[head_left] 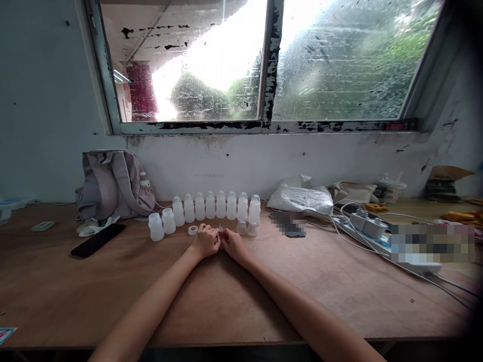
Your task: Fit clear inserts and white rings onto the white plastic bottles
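My left hand point(207, 241) and my right hand point(233, 243) meet at the middle of the wooden table, fingers closed round a small clear, pointed piece point(221, 229), mostly hidden between them. A white ring point(192, 230) lies just left of my left hand. Behind the hands stands a row of several frosted bottles with clear caps point(210, 206). Two open bottles without caps, one point(156, 228) nearer and one point(168, 221) farther, stand at the row's left end. Two clear domed caps, one point(241, 228) beside the other point(252, 230), sit right of my right hand.
A black phone point(98, 240) and crumpled tissue point(90, 230) lie left, before a grey backpack point(109, 186). To the right are a silver package point(300, 197), a blurred dark device point(296, 233), and a power strip point(407, 262) with plugs and white cables.
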`<state>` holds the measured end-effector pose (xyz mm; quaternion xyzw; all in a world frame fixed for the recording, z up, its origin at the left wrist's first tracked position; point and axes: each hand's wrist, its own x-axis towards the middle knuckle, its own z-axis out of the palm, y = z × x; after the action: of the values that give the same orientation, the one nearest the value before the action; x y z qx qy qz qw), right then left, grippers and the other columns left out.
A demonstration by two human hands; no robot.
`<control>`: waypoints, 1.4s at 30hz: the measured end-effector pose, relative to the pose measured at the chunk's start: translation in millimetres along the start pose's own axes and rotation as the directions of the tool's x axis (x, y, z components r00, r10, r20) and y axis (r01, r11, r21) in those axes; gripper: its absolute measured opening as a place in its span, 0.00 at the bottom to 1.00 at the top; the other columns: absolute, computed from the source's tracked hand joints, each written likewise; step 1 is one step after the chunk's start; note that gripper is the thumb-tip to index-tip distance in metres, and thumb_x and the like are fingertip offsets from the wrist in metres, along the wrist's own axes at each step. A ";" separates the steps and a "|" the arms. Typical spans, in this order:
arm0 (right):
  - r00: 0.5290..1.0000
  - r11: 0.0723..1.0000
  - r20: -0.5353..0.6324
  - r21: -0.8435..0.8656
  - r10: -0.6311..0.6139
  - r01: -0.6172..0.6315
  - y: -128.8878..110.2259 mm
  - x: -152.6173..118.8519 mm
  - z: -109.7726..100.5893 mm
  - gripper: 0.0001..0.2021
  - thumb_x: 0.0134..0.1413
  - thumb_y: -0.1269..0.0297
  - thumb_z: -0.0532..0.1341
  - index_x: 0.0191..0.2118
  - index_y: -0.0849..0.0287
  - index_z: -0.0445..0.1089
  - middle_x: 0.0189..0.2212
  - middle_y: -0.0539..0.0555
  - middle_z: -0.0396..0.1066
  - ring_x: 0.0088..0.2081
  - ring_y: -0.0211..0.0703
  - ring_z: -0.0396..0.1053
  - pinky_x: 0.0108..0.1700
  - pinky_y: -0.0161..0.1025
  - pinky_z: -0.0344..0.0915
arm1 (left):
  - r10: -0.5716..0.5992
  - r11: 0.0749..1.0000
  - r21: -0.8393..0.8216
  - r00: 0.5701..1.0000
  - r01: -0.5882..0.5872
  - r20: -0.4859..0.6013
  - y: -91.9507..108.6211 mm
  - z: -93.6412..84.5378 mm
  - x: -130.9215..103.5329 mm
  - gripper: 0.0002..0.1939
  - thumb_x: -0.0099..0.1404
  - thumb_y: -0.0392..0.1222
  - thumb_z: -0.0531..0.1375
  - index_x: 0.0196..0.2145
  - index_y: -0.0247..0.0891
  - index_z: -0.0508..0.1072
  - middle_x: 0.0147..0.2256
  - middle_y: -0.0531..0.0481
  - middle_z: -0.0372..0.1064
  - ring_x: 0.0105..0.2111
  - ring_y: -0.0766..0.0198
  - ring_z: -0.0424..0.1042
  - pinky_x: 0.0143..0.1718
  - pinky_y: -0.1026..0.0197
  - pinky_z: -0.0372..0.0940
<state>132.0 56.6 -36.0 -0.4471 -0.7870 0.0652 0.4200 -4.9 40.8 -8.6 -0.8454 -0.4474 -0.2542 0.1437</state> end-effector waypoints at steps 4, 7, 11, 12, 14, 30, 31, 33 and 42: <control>0.992 0.989 -0.056 0.099 0.112 -0.106 11.0 4.3 -0.3 0.08 0.46 0.73 0.52 0.34 0.59 0.63 0.26 0.52 0.70 0.29 0.40 0.68 0.32 0.34 0.62 | -0.079 0.996 -0.049 0.997 0.078 -0.025 3.1 8.4 5.0 0.14 0.61 0.40 0.47 0.37 0.35 0.69 0.32 0.43 0.70 0.35 0.56 0.66 0.42 0.51 0.54; 0.985 0.977 -0.067 0.152 0.162 -0.150 14.1 5.1 0.0 0.10 0.46 0.74 0.52 0.36 0.59 0.63 0.28 0.52 0.71 0.31 0.40 0.68 0.34 0.35 0.63 | -0.069 0.993 -0.098 0.998 0.069 -0.001 2.1 11.8 2.1 0.13 0.62 0.42 0.47 0.39 0.38 0.68 0.34 0.47 0.70 0.36 0.59 0.67 0.41 0.56 0.57; 0.970 0.960 -0.089 0.191 0.226 -0.206 16.5 5.3 0.2 0.12 0.46 0.74 0.50 0.38 0.59 0.63 0.33 0.54 0.71 0.35 0.40 0.68 0.39 0.37 0.63 | -0.076 0.967 -0.241 0.996 0.085 0.044 1.2 13.3 -1.0 0.17 0.58 0.45 0.54 0.45 0.39 0.65 0.39 0.48 0.68 0.40 0.61 0.66 0.40 0.61 0.60; 0.968 0.956 -0.090 0.202 0.234 -0.213 17.1 5.5 0.1 0.12 0.46 0.74 0.50 0.38 0.59 0.63 0.34 0.54 0.70 0.36 0.40 0.68 0.40 0.37 0.63 | -0.092 0.957 -0.271 0.994 0.103 0.052 1.4 13.3 -1.0 0.18 0.57 0.45 0.55 0.45 0.39 0.65 0.40 0.47 0.68 0.40 0.60 0.66 0.40 0.60 0.60; 0.967 0.952 -0.091 0.221 0.237 -0.212 17.7 5.7 -0.3 0.13 0.46 0.75 0.49 0.38 0.59 0.63 0.35 0.54 0.70 0.37 0.40 0.68 0.40 0.37 0.63 | -0.121 0.946 -0.294 0.991 0.133 0.058 1.8 12.3 -0.6 0.19 0.55 0.45 0.56 0.45 0.38 0.65 0.40 0.47 0.68 0.41 0.59 0.66 0.42 0.59 0.60; 0.965 0.984 -0.199 0.080 0.172 -0.159 16.1 7.3 1.7 0.11 0.48 0.75 0.49 0.39 0.62 0.60 0.34 0.57 0.66 0.37 0.42 0.65 0.40 0.39 0.62 | -0.291 0.953 -0.073 0.956 0.293 0.031 -29.6 12.8 -7.1 0.18 0.58 0.45 0.53 0.46 0.40 0.63 0.46 0.47 0.64 0.49 0.59 0.59 0.53 0.52 0.46; 0.963 0.985 -0.206 0.054 0.172 -0.164 16.6 7.6 1.4 0.11 0.48 0.75 0.49 0.39 0.62 0.60 0.36 0.58 0.65 0.38 0.43 0.65 0.40 0.39 0.62 | -0.325 0.944 -0.056 0.945 0.326 0.032 -34.0 15.6 -8.1 0.18 0.59 0.46 0.52 0.46 0.40 0.63 0.47 0.46 0.63 0.49 0.57 0.58 0.52 0.50 0.46; 0.960 0.983 -0.216 0.011 0.180 -0.182 16.9 8.7 1.2 0.11 0.48 0.74 0.50 0.40 0.62 0.61 0.38 0.59 0.62 0.38 0.44 0.63 0.40 0.40 0.62 | -0.384 0.923 -0.024 0.922 0.385 0.042 -41.0 20.8 -10.0 0.18 0.59 0.48 0.51 0.46 0.40 0.64 0.48 0.44 0.62 0.50 0.55 0.56 0.51 0.49 0.48; 0.938 0.940 -0.183 -0.117 0.295 -0.319 24.5 21.5 11.5 0.12 0.48 0.77 0.50 0.38 0.64 0.66 0.36 0.61 0.63 0.34 0.45 0.64 0.37 0.38 0.60 | -0.355 0.935 0.039 0.930 0.353 0.091 -39.4 21.9 -12.2 0.21 0.61 0.49 0.48 0.52 0.47 0.57 0.54 0.46 0.54 0.55 0.54 0.48 0.53 0.44 0.42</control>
<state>134.3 90.6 -42.1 -0.5980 -0.6730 0.0359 0.4339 -36.8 64.8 -32.9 -0.7606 -0.6016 -0.2296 0.0831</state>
